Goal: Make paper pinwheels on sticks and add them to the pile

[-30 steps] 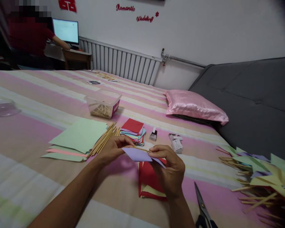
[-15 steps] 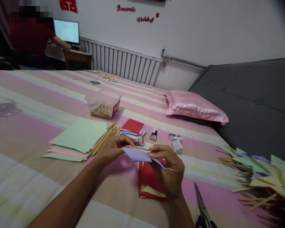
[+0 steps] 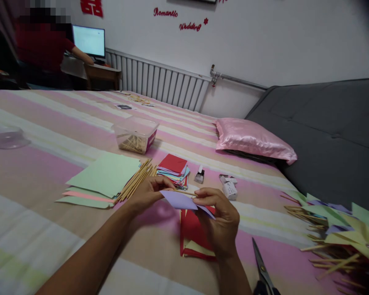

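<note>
With the left hand (image 3: 147, 192) and right hand (image 3: 219, 217) both pinching the lilac paper (image 3: 180, 200) against a thin stick (image 3: 184, 191) between them, an uneven pinch could let the paper slide or crease

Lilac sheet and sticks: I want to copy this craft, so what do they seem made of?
Lilac sheet: seemingly thin matte paper, flat-coloured and bending between both hands.
Sticks: likely bare wood or bamboo, pale tan, straight, unpainted; too small to tell which.

White wall (image 3: 295, 37), radiator (image 3: 160, 84), grey headboard (image 3: 335, 135), striped bed (image 3: 49, 119), desk monitor (image 3: 88, 41).
</note>
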Action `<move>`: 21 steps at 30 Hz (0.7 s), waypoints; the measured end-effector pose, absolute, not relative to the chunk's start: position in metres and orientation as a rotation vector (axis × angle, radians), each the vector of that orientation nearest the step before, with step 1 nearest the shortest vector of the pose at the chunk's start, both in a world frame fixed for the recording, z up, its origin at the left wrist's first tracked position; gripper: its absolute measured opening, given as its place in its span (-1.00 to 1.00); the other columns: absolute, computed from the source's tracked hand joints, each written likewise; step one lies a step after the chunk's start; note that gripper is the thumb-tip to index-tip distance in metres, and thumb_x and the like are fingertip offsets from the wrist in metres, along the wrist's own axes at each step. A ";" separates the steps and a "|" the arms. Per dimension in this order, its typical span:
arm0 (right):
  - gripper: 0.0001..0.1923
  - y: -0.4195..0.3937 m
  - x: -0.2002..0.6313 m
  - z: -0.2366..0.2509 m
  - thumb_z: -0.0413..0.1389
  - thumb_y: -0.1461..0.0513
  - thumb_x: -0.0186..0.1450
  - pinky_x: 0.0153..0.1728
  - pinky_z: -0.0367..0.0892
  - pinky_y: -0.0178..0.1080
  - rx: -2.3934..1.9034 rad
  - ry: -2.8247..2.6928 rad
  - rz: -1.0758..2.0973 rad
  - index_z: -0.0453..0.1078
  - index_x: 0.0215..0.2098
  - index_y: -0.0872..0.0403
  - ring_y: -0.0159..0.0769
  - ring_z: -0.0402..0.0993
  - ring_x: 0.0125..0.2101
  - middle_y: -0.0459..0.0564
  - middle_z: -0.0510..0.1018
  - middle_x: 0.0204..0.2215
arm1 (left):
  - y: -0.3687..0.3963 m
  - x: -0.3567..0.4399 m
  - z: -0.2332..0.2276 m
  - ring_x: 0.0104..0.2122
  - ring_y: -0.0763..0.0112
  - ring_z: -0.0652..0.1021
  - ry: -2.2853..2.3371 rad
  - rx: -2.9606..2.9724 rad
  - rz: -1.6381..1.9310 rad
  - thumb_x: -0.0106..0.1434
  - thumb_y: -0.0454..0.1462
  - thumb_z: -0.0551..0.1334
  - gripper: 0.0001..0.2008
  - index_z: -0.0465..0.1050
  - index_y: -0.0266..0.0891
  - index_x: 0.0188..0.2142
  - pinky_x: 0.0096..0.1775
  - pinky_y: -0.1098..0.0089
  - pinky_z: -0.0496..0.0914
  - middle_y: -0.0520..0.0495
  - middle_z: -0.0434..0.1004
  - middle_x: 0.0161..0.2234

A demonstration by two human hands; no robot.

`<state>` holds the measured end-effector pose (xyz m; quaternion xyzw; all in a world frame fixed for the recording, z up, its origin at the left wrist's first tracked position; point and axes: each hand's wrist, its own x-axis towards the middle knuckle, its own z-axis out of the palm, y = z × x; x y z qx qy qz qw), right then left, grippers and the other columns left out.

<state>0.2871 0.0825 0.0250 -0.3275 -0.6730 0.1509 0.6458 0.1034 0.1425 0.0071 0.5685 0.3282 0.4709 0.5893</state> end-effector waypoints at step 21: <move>-0.82 0.082 0.287 0.027 0.21 0.43 0.06 -0.33 0.38 -0.30 -0.745 -1.508 0.326 0.46 -0.43 0.05 -0.34 0.47 -0.37 -0.06 0.52 -0.41 | 0.144 0.102 0.001 -0.54 0.51 0.45 0.751 1.338 1.108 -0.06 -0.33 0.35 -0.89 0.50 -0.27 -0.46 -0.46 0.51 0.29 0.04 0.50 -0.50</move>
